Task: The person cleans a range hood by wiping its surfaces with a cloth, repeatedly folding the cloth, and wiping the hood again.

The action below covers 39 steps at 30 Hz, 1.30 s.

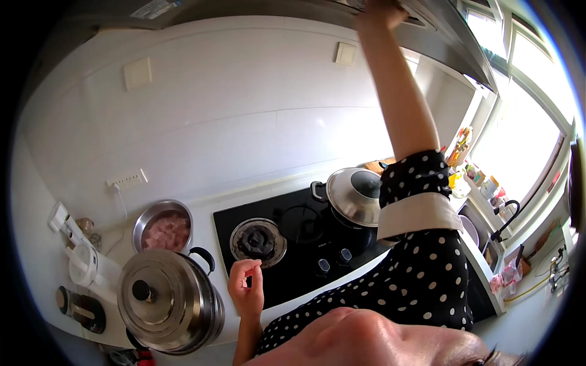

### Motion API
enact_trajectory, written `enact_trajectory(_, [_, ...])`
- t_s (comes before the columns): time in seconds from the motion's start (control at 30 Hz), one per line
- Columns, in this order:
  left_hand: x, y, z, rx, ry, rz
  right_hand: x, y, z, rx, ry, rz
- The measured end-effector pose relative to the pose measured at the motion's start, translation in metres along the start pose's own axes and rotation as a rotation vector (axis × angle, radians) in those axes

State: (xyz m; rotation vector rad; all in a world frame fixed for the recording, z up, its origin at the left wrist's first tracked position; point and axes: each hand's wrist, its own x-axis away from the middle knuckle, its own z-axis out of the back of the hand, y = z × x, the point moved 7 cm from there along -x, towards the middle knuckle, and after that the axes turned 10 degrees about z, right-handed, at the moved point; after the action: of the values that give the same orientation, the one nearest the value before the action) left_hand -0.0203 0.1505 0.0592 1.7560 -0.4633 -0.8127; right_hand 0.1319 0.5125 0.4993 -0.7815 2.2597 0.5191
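Note:
My right arm stretches up to the range hood (439, 36). At the top edge, my right hand (381, 14) is against the hood's underside, its fingers mostly hidden. Low in front of the stove, my left hand (246, 285) is raised with its fingers curled in toward the thumb, and nothing shows in it. Just beyond it is the left burner (257, 242) of the black gas cooktop (293, 283), with no pot on it. A lidded wok (348, 201) sits on the right burner, partly behind my sleeve.
Left of the cooktop stands a large lidded steel pot (174, 305), with a steel bowl (140, 213) of raw meat pieces (168, 233) behind it. A white appliance (91, 268) is by the left wall. A sink faucet (511, 213) and window (519, 128) are at right.

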Motion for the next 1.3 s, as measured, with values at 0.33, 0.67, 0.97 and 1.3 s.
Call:
enact_trajectory(0.33, [0.005, -0.003, 0.000, -0.129, -0.048, -0.060, -0.061, -0.017, 0.073, 0.215, 0.140, 0.025])
enact_trajectory(0.67, [0.003, 0.006, -0.042, -0.162, -0.234, -0.135, -0.012, -0.009, 0.033, 0.051, -0.179, 0.075])
enact_trajectory(0.97, [0.002, -0.006, -0.018, -0.165, -0.122, -0.061, -0.052, -0.007, 0.061, 0.068, 0.023, -0.047])
enact_trajectory(1.3, [-0.003, -0.002, -0.027, -0.179, -0.172, -0.120, 0.007, -0.047, 0.002, 0.064, -0.177, 0.077])
